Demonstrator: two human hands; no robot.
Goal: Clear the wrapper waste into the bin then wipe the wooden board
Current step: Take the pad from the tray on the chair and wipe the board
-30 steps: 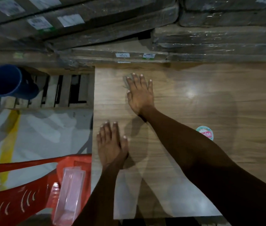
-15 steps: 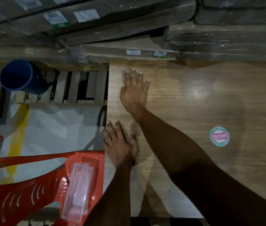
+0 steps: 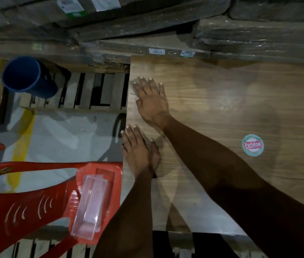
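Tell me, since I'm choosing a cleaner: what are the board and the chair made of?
The board looks like wood-grain laminate or veneer, smooth with a soft sheen: it reflects light. The chair looks like moulded red plastic, glossy, with cut slots.

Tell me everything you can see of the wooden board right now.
The wooden board is a large flat panel with brown woodgrain and a glossy glare patch, lying level. Its left edge overhangs the floor and pallet. Both hands press flat near that edge: right hand farther, left hand nearer. A round sticker sits toward the right. Wrapped packs border its far edge.
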